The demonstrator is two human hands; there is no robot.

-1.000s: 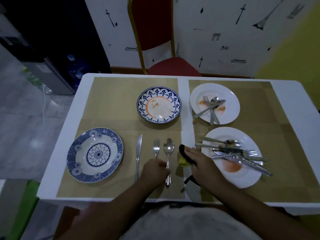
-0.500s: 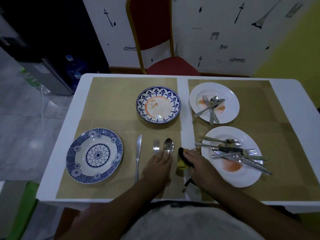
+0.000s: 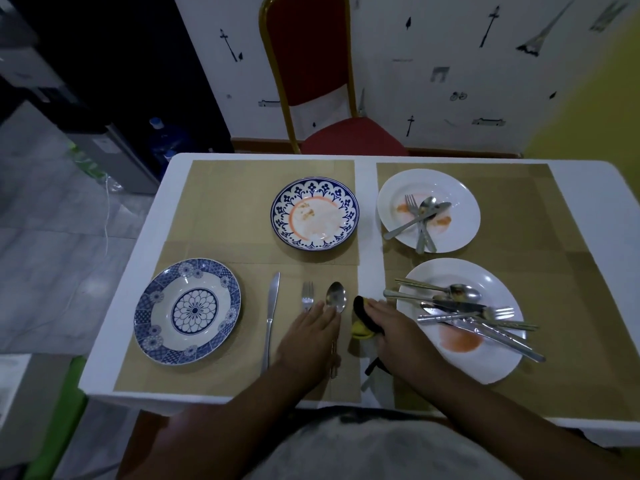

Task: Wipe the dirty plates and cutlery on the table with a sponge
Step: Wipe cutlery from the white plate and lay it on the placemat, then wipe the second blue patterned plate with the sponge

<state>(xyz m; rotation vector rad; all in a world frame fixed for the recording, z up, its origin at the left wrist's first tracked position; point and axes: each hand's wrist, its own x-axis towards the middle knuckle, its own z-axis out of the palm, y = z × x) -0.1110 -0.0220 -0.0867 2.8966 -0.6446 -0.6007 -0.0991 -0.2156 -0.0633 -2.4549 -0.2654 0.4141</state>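
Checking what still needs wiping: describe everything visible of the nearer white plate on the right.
The round white plate lies flat on the tan placemat. An orange smear marks its middle; crossed steel spoons, forks and knives lie across its far half, overhanging its rim. The right hand lies beside its left edge.

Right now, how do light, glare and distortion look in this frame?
Head view: dim, colours muted; glare spots on the near white plate and the spoon on the left mat; wide-angle bend curves the table edges; the sponge by the right hand is half lost in shadow; upper-left corner is near black.
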